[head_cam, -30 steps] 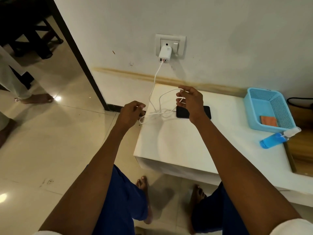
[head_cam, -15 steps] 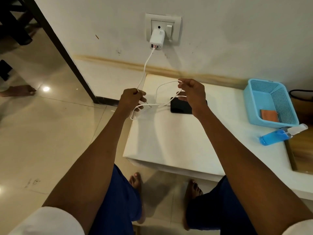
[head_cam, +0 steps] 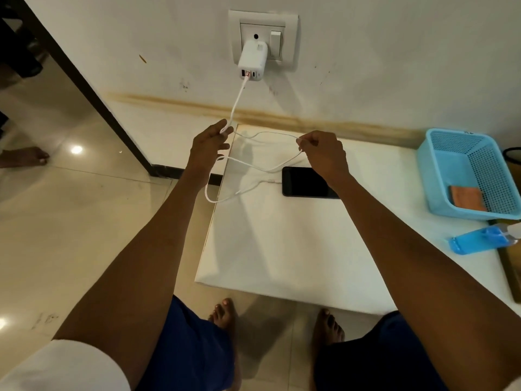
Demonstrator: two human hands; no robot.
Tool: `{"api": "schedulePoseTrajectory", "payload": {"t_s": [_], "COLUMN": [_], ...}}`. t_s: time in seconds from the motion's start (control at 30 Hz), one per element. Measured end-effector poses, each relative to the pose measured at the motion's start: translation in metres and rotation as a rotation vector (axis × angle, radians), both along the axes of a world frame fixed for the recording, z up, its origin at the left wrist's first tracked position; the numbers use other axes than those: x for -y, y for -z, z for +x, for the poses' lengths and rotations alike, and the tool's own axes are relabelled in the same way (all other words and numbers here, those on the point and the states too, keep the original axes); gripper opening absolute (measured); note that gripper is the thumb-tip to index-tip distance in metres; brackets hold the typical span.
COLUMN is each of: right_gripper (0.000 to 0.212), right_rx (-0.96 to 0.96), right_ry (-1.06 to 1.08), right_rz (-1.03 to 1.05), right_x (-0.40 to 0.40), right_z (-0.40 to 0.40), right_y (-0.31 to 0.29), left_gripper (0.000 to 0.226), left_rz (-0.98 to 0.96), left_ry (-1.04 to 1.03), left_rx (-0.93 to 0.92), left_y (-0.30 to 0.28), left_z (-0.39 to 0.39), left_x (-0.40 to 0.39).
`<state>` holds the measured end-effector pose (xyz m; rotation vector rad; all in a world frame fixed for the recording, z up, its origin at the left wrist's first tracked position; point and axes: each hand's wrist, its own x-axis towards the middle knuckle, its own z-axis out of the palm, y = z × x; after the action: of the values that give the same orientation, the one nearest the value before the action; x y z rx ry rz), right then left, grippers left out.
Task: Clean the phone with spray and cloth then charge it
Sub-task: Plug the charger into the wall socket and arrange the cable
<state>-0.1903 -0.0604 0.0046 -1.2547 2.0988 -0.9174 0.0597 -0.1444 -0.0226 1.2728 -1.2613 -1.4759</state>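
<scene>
Phone [head_cam: 307, 182] unbranded, cable [head_cam: 236, 104] unmarked

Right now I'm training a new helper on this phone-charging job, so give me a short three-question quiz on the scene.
1. True or false: the cable is plugged into the phone.
2. Where is the orange cloth? A) on the table B) in the blue basket C) in a hand
3. What do the left hand and right hand hold?

Key
1. True; its connector sits at the phone's left end.
2. B.
3. Both pinch the white cable, which runs up to the charger in the wall socket.
</scene>
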Motion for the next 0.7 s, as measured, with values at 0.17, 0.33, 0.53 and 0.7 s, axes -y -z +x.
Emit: {"api": "schedulePoseTrajectory", "payload": {"t_s": [0.17, 0.33, 0.53, 0.7], "right_gripper": [0.015, 0.018, 0.024, 0.025], "right_rx": [-0.127, -0.260, -0.398, -0.525], "right_ry": [0.044, 0.126, 0.154, 0.093], "right_rz": [0.060, 0.045, 0.075, 0.085], "right_x": [0.015, 0.016, 0.020, 0.014], "right_z": [-0.009, -0.015, -0.022, -0.026], "right_y": [0.015, 0.028, 0.031, 0.036], "left_gripper": [0.036, 0.031, 0.030, 0.035], "left_rz": [-0.141, -0.197, -0.178, 0.005], "left_ry": [-0.011, 0.028, 0.051, 0.025], "left_rx": [0.112, 0.230, 0.279, 0.351], "left_y": [0.007, 0.014, 0.026, 0.022], "left_z": [-0.012, -0.022, -0.021, -0.009], "left_x": [0.007, 0.006, 0.012, 0.018]}}
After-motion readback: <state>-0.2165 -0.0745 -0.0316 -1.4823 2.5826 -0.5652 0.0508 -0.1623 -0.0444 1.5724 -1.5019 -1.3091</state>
